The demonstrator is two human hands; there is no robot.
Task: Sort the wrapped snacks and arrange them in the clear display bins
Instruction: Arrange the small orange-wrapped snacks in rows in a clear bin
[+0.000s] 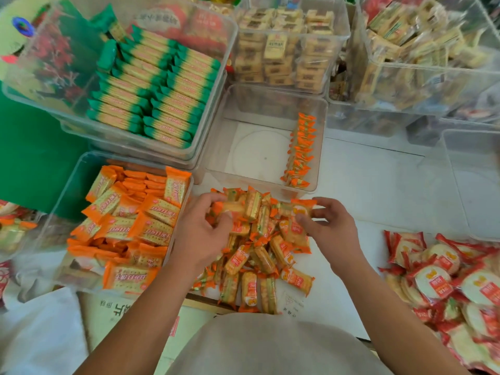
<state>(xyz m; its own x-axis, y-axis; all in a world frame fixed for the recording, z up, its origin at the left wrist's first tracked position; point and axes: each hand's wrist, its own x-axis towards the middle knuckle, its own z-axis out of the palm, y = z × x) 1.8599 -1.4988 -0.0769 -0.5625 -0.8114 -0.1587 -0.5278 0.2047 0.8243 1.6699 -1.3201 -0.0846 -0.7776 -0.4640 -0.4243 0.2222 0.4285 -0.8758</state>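
Left hand (201, 234) is gripping packs (230, 209) in the orange snack pile (259, 255) on the desk (365, 190); right hand (328, 228) is pinching one pack (301, 209). Clear bin (243, 109) behind is holding one row (300, 150).

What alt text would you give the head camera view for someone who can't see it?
A person's left hand and right hand each grip packets from a pile of orange-wrapped snacks on a white table. Just beyond stands a clear bin with one row of the same snacks along its right wall; bins of green-wrapped crackers and orange cracker packs sit left.
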